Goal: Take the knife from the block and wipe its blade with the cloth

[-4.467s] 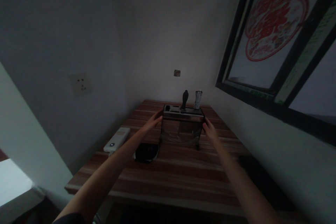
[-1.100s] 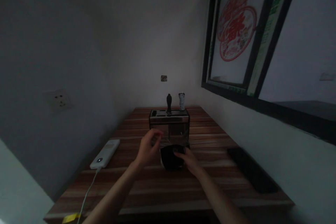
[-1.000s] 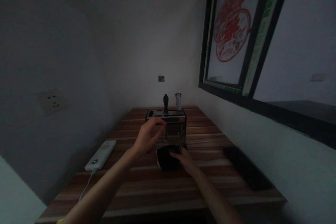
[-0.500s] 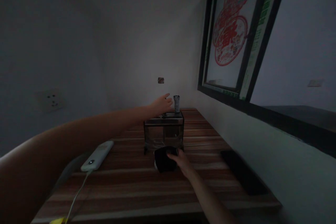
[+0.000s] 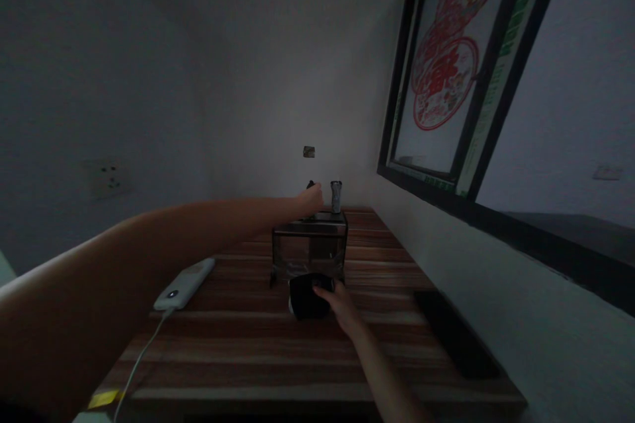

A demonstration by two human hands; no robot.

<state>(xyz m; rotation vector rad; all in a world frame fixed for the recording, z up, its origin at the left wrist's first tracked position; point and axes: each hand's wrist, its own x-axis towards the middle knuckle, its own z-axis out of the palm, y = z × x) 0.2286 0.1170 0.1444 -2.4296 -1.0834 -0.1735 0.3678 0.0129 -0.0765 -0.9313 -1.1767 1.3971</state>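
My left hand (image 5: pixel 310 200) reaches far forward over the top of a small black-framed stand (image 5: pixel 310 233) with clear sides. Its fingers are closed round a small dark object (image 5: pixel 310 184), whose black tip pokes up above the fist; its kind I cannot make out. Just right of that fist, a silvery, flared-top cylinder (image 5: pixel 336 198) stands upright on the stand. Nearer to me, my right hand (image 5: pixel 341 303) grips the right side of a soft-looking black item (image 5: pixel 306 297), thumb on top. A pale edge shows at that item's left side.
A white power bank (image 5: pixel 184 285) with a white cable (image 5: pixel 143 353) lies on the left of the striped wooden table (image 5: pixel 268 350). Along the right wall is a flat black slab (image 5: pixel 454 334). A dark-framed window (image 5: pixel 431 186) with red decoration rises on the right.
My left hand has closed from loosely spread fingers into a fist round the small dark object. The right hand keeps its grip on the black item. The view has shifted slightly.
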